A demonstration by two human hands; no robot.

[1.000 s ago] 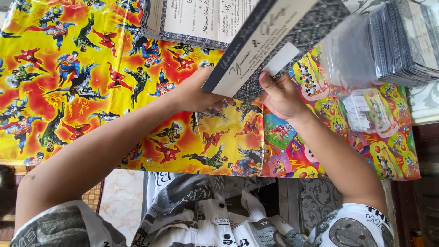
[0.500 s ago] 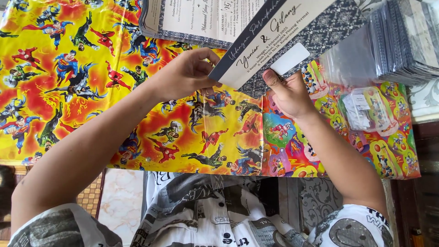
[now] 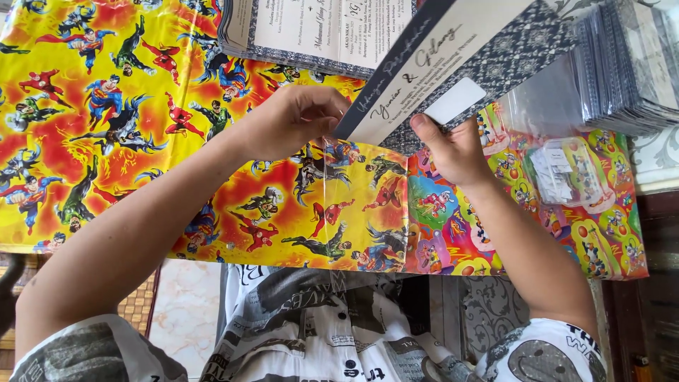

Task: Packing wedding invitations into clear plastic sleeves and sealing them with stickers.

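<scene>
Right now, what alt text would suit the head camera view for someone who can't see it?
Two bare hands hold a long dark-patterned card with a cream panel above a table: the left hand pinches its lower end, the right hand grips its edge. Below lies bright cartoon-hero wrapping paper, with a stack of printed cards and clear sleeves behind.

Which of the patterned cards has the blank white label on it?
The card held up between the left hand and right hand, with its white label just above the right thumb. The stack of open cards behind lies flat, showing printed insides only.
</scene>
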